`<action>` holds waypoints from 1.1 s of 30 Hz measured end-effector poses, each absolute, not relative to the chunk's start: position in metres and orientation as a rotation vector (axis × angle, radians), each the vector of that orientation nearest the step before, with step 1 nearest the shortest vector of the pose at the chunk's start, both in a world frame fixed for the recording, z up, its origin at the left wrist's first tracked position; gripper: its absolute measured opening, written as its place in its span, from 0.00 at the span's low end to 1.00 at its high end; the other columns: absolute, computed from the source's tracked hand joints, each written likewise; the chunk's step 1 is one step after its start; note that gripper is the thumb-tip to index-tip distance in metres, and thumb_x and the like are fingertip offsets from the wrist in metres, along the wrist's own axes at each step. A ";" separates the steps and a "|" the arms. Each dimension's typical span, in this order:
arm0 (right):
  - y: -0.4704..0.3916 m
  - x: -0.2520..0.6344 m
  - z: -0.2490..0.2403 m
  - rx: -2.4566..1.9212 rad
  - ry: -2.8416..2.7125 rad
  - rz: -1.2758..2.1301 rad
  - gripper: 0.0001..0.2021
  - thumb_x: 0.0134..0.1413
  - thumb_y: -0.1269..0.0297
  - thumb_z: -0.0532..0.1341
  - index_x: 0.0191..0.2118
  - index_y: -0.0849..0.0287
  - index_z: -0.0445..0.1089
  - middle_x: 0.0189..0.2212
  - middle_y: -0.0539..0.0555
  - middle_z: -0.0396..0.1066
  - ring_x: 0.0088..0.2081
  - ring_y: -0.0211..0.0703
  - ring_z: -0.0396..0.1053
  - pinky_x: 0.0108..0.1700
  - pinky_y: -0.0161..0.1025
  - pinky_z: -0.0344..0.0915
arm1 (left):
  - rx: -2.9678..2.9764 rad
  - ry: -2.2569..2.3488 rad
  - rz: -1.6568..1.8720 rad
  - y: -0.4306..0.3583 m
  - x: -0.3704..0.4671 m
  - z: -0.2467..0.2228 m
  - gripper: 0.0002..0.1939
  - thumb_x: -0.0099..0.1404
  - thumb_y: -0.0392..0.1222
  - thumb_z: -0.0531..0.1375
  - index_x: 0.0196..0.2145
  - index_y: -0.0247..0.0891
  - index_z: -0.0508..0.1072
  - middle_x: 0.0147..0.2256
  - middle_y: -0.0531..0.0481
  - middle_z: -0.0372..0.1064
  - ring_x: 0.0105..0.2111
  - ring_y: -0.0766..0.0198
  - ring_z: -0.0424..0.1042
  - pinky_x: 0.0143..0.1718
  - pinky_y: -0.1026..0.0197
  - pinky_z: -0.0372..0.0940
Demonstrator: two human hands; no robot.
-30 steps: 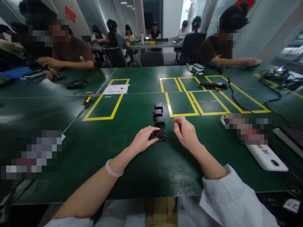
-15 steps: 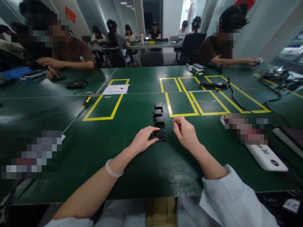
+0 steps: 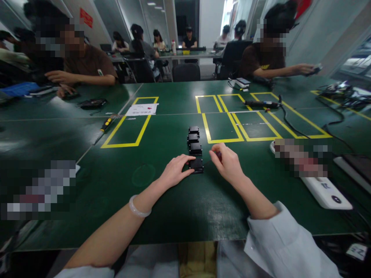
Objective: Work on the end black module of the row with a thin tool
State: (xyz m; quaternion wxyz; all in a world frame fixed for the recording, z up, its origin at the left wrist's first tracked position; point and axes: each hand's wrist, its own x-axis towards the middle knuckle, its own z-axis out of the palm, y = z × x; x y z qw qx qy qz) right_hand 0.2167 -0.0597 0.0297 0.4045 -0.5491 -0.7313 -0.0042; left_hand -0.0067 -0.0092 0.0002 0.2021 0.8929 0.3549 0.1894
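Black block (image 3: 196, 165) partly behind left hand (image 3: 174, 170)

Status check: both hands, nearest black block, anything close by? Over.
Left hand holding nearest black block. Right hand gripping slim tool, block's right side. Three more black blocks lined up just beyond.

Lighting at my station: dim and cool. Strongest light shows at a bright window (image 3: 228, 11) to the rear, with small ceiling lights (image 3: 151, 3) above. The green table (image 3: 179, 208) carries pale glare at far left and a dull sheen nearer me. My left hand (image 3: 174, 170) and right hand (image 3: 227, 162) read clearly; the black blocks (image 3: 195, 148) sink into dark tone, and the slim tool (image 3: 219, 155) I grip is too dark to resolve. Wide-angle stretch slants the edges; the background is soft; pixel squares mask parts of my co-workers (image 3: 89, 61)
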 end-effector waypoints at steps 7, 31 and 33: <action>-0.061 0.216 0.032 -1.367 -1.844 0.011 0.06 0.62 0.64 0.50 0.39 0.57 0.62 0.29 0.52 0.68 0.30 0.41 0.65 0.36 0.38 0.60 | 2.477 0.990 0.515 -0.010 -0.007 0.001 0.19 0.65 0.44 0.59 0.54 0.44 0.64 0.48 0.48 0.67 0.48 0.54 0.68 0.48 0.53 0.63; -0.059 0.217 0.030 -1.393 -1.823 -0.131 0.09 0.63 0.59 0.53 0.33 0.56 0.62 0.25 0.50 0.67 0.26 0.39 0.61 0.32 0.37 0.57 | 2.489 0.982 0.523 -0.010 -0.006 0.002 0.19 0.65 0.44 0.58 0.53 0.44 0.65 0.48 0.48 0.67 0.47 0.55 0.68 0.48 0.52 0.63; -0.059 0.217 0.030 -1.390 -1.819 -0.106 0.08 0.63 0.60 0.52 0.34 0.56 0.63 0.26 0.51 0.68 0.27 0.39 0.62 0.33 0.37 0.58 | 2.486 0.984 0.516 -0.010 -0.006 0.003 0.19 0.65 0.44 0.59 0.53 0.44 0.65 0.48 0.48 0.67 0.47 0.55 0.69 0.49 0.52 0.63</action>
